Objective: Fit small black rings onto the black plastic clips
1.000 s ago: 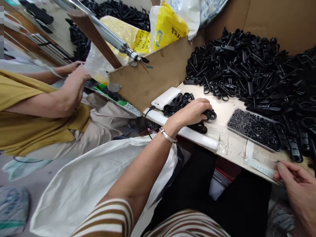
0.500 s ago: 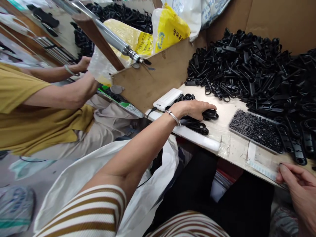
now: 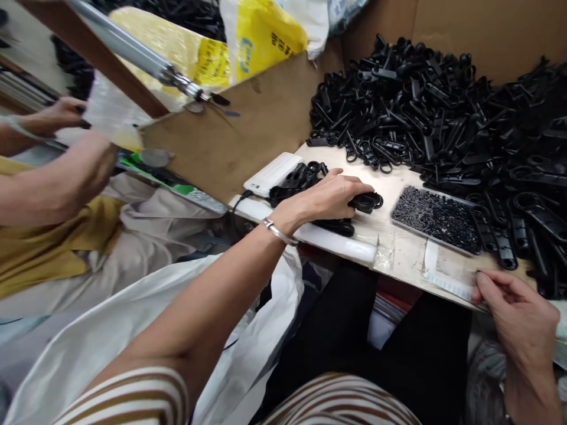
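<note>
My left hand [image 3: 339, 195] reaches over the near edge of the worktable, its fingers closed on a black plastic part with a ring end [image 3: 367, 202]. More black plastic parts [image 3: 295, 180] lie beneath and behind that hand. At the right, my right hand [image 3: 516, 307] is held by the table's front edge, with thumb and forefinger pinched together. A tiny black piece [image 3: 478, 273] shows at those fingertips, too small to name. Between the hands sits a clear shallow tray [image 3: 392, 219] full of small black pieces.
A big heap of black plastic parts [image 3: 420, 106] fills the back and right of the table. An electric screwdriver [image 3: 177, 77] hangs at upper left above a wooden divider board [image 3: 266, 112]. A white power bank-like box [image 3: 270, 174] lies beside it. A co-worker's arm [image 3: 53, 171] is at left.
The view has shifted, so the scene sits further left. My left hand has closed further over the black part, its fingers more curled. My right hand keeps its pinch near the table edge.
</note>
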{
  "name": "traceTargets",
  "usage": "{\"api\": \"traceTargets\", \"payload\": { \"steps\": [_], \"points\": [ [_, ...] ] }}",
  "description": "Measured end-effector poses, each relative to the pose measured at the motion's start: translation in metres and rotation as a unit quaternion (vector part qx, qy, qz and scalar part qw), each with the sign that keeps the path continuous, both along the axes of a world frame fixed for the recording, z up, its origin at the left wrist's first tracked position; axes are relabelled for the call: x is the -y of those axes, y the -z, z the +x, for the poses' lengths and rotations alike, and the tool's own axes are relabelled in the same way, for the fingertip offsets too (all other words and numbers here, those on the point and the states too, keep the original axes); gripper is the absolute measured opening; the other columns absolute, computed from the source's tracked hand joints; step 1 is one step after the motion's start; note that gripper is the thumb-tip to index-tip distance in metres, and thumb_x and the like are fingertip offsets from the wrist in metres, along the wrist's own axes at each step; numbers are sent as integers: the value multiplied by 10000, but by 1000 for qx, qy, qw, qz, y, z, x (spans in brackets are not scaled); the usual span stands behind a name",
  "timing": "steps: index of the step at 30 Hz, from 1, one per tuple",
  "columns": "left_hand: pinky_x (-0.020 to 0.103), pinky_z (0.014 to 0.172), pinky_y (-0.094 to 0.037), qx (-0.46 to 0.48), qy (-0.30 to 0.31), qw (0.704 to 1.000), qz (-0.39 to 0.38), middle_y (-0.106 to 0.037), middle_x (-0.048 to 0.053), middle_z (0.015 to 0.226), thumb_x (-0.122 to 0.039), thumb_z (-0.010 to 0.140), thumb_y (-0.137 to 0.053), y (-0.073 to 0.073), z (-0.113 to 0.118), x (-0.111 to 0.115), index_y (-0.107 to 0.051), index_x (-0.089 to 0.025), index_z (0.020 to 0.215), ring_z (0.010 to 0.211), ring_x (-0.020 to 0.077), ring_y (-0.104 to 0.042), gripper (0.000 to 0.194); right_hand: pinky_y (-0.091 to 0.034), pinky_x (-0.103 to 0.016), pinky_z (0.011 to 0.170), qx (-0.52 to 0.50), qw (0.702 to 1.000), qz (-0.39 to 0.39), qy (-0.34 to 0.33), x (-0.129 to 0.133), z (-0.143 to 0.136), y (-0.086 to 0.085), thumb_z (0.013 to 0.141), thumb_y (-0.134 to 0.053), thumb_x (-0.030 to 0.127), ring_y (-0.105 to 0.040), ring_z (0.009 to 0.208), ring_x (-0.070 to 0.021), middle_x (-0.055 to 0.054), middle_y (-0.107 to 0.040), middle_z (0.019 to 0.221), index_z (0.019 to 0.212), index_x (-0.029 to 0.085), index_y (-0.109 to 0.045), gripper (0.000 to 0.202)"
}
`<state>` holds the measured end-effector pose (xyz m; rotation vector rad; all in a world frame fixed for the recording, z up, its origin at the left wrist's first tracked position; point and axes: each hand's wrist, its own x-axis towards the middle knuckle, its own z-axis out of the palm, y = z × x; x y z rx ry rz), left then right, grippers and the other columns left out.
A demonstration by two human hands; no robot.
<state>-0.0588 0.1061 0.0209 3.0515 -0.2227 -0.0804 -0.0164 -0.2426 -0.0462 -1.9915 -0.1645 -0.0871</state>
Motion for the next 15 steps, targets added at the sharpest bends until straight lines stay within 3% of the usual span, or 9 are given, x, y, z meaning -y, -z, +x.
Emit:
{"api": "traceTargets", "payload": {
  "steps": [5,9,12,15],
  "points": [
    [450,1019,-303,46,87,995,17,-639,74,1017,-61,773,-526,-10,-8,59,-526,-168,1238,908,198,-598,477,-534,-191,519,14,999,33,-9,-2,1,0,725,-747,332,-600,489,-123,8,-647,568,814,176,-728,181],
    [394,892,-384,58,127,989,48,-617,80,944,-40,855,-446,4,-6,103,-563,-134,1106,850,209,-584,293,-522,-178,520,18,999,41,-18,-3,0,-1,735,-744,298,-598,488,-111,6,-652,573,816,170,-726,153],
    [367,849,-396,103,146,982,57,-611,100,1019,-56,910,-396,22,-2,113,-535,-128,1164,933,222,-567,297,-517,-176,517,17,999,47,-22,-3,1,0,743,-741,295,-597,487,-109,6,-650,569,821,167,-726,150],
    [377,921,-379,155,165,971,70,-594,134,1177,-87,945,-353,32,3,106,-463,-113,1298,1056,230,-541,371,-514,-171,518,23,998,45,-25,-2,2,2,755,-737,287,-600,491,-107,10,-652,572,831,171,-728,139]
  ]
}}
